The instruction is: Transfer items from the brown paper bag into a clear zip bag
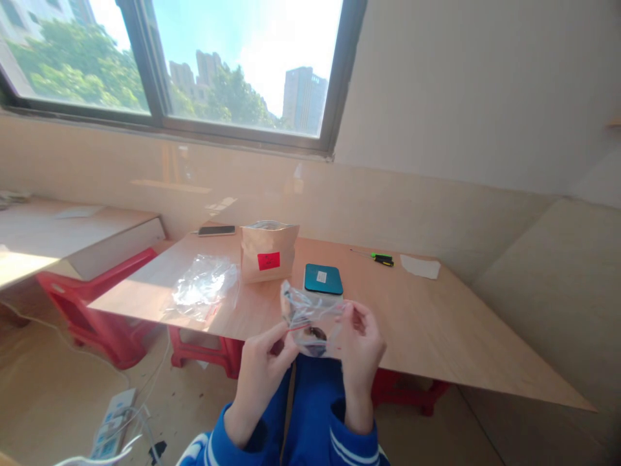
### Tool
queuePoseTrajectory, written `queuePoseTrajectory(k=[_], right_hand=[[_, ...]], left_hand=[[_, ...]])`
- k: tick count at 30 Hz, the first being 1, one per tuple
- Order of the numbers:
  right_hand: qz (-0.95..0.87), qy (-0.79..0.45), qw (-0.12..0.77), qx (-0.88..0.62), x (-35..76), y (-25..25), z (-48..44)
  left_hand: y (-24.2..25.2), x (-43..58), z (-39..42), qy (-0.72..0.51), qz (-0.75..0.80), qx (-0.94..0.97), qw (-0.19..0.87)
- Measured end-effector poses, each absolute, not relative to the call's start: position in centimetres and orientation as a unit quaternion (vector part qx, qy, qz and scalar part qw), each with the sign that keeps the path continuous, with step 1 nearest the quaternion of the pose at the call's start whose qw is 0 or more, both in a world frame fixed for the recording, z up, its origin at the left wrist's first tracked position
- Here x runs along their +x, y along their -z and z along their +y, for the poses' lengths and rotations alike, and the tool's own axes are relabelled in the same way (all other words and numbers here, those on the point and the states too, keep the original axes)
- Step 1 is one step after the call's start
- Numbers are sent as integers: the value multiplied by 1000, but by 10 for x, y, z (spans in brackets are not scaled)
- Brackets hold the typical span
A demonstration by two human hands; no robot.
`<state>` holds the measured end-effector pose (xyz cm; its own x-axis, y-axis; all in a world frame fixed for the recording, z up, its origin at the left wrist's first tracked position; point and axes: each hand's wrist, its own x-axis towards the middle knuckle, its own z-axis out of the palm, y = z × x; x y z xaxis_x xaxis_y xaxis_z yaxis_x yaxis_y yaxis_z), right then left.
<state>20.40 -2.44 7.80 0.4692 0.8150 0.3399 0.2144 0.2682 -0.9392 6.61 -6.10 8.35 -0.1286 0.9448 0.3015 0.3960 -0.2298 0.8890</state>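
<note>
Plastic bag (310,318), small and clear, is held up in the air between both hands, just in front of the near edge of the table (436,323) and above the person's lap. The left hand (262,372) has its thumb and forefinger closed in a pinching grip on the bag's left side near the red strip, and the right hand (359,346) pinches the right side in the same way, so the bag hangs stretched and its contents can be seen. Something dark lies at the bottom of it, but I cannot tell what it is.

On the table just behind the bag stands a white box with a teal lid (323,279). Beside it, to the left, a brown paper pouch (268,254) with a red label stands upright, and more clear bags (204,288) lie flat near it. A phone (216,230) and a green screwdriver (381,259) rest well apart at the far edge.
</note>
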Motion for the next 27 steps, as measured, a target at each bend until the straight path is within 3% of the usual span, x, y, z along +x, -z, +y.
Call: queuePoseTrajectory(k=[4, 10, 16, 22, 27], right_hand=[[-419, -260, 678, -545, 220, -81, -21], [-354, -381, 696, -495, 212, -86, -26], [-375, -484, 628, -480, 205, -79, -21], [-470, -320, 667, -482, 212, -72, -18], [-590, -412, 531, -447, 211, -66, -22]], left_hand=[[-79, 63, -63, -501, 503, 600, 368], [-48, 65, -44, -663, 416, 413, 465], [-27, 82, -39, -607, 301, 307, 669], [-23, 81, -31, -693, 416, 220, 546], [-21, 68, -31, -672, 411, 254, 561]])
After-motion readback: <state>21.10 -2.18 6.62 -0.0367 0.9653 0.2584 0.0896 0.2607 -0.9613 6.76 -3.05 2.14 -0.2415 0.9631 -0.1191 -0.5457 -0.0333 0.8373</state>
